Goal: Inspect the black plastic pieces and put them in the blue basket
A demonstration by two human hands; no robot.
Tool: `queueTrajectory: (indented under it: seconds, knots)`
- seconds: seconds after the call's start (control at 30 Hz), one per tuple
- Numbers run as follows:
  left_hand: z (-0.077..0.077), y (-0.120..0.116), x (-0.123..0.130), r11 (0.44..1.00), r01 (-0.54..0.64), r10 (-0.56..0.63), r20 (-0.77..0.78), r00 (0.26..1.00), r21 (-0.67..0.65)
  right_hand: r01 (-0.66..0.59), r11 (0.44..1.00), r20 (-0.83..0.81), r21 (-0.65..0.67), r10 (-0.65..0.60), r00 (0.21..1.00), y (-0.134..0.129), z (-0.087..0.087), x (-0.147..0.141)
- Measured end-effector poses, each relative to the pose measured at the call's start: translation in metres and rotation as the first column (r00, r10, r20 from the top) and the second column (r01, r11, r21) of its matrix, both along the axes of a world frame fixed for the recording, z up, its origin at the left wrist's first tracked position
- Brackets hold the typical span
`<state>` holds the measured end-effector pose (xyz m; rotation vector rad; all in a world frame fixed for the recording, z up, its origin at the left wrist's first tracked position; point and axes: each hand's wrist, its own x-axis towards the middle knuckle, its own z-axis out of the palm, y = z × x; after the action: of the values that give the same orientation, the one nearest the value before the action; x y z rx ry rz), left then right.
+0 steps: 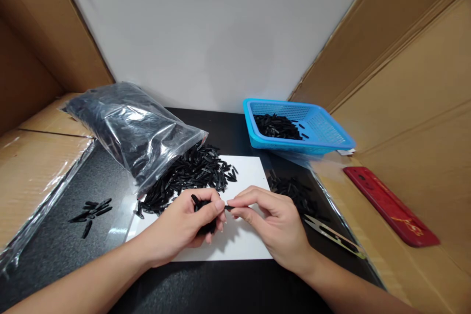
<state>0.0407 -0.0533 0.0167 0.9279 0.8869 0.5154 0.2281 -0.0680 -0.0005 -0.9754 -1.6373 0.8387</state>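
Above white sheet [241, 250]: right fingers [245, 199] pinch strip [228, 208]; left fingers [203, 193] curl round handful [208, 228]

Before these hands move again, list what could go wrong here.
1. The left hand cups several black pieces while the right hand pinches a single piece; some might slip onto the white sheet.
2. The right-hand heap lies close beside the right hand, which could brush and scatter it.
3. The plastic bag lies against the main pile; a bump might shift pieces.
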Motion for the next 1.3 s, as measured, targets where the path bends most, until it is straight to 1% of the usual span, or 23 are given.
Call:
queueTrajectory:
  seconds: [0.2,0.4,0.47,0.5,0.57,0.6,0.63,0.7,0.73,0.77,0.8,0.83,0.87,0.93,1.0,1.03,1.1,1.17,1.23,1.3]
  knots:
    - [0.004,-0.001,0.000,1.000,0.022,-0.022,-0.012,1.000,0.020,0.001,0.991,-0.082,-0.135,-0.012,0.997,0.000,0.001,0.001]
    - [0.005,0.000,0.000,0.999,0.013,-0.013,0.000,1.000,0.038,-0.010,0.986,-0.098,-0.164,-0.006,0.995,-0.001,-0.001,-0.001]
    - [0.004,0.000,0.000,1.000,-0.005,0.005,-0.001,1.000,0.019,-0.008,0.987,-0.066,-0.160,-0.003,0.998,0.001,0.002,0.000]
    - [0.004,0.000,0.001,1.000,-0.019,0.019,0.002,1.000,0.002,-0.005,0.988,-0.025,-0.151,0.002,1.000,0.003,0.005,0.003]
    - [0.003,0.001,0.002,0.998,-0.055,0.055,0.008,0.998,-0.041,0.005,0.993,0.138,-0.121,0.012,0.990,0.010,0.013,0.015]
    - [0.002,0.002,0.002,0.995,-0.075,0.076,0.008,0.997,-0.066,0.006,0.995,0.266,-0.104,0.022,0.964,0.014,0.016,0.025]
    - [0.002,0.002,0.003,0.991,-0.095,0.096,0.011,0.995,-0.090,0.021,0.995,0.397,-0.100,0.020,0.917,0.019,0.019,0.036]
    - [0.002,0.004,0.003,0.985,-0.120,0.124,0.017,0.992,-0.125,0.023,0.988,0.608,-0.156,0.077,0.790,0.026,0.022,0.063]
    - [0.002,0.004,0.004,0.983,-0.127,0.131,0.023,0.991,-0.135,0.014,0.979,0.680,-0.203,0.131,0.722,0.029,0.021,0.075]
    - [0.002,0.005,0.004,0.981,-0.132,0.137,0.029,0.990,-0.142,0.025,0.975,0.732,-0.219,0.148,0.665,0.032,0.020,0.086]
    - [0.002,0.005,0.004,0.980,-0.136,0.143,0.034,0.989,-0.145,0.036,0.976,0.769,-0.216,0.147,0.623,0.033,0.019,0.095]
    - [0.002,0.006,0.004,0.979,-0.142,0.148,0.036,0.988,-0.146,0.037,0.978,0.786,-0.204,0.141,0.602,0.033,0.019,0.099]
    - [0.002,0.006,0.004,0.978,-0.150,0.157,0.038,0.987,-0.147,0.033,0.983,0.788,-0.181,0.125,0.602,0.032,0.019,0.100]
    - [0.001,0.005,0.004,0.975,-0.159,0.168,0.043,0.985,-0.154,0.010,0.992,0.746,-0.124,0.086,0.661,0.029,0.021,0.090]
    - [-0.001,0.005,0.004,0.973,-0.161,0.172,0.049,0.984,-0.165,-0.001,1.000,0.630,-0.030,0.020,0.776,0.022,0.022,0.067]
    - [-0.002,0.004,0.005,0.974,-0.158,0.168,0.054,0.984,-0.164,-0.022,1.000,0.557,0.014,0.011,0.831,0.018,0.022,0.053]
    - [-0.004,0.003,0.007,0.981,-0.133,0.143,0.064,0.988,-0.141,-0.088,0.995,0.423,0.036,0.064,0.904,0.011,0.017,0.027]
    - [-0.005,0.002,0.009,0.984,-0.120,0.130,0.071,0.989,-0.128,-0.157,0.987,0.332,0.042,0.134,0.934,0.005,0.008,0.008]
    - [-0.004,0.001,0.011,0.980,-0.131,0.143,0.071,0.987,-0.153,-0.156,0.986,0.279,0.056,0.135,0.951,0.001,0.000,-0.001]
    - [-0.003,0.001,0.011,0.972,-0.142,0.159,0.077,0.984,-0.189,-0.124,0.990,0.236,0.064,0.105,0.966,-0.001,-0.003,-0.003]
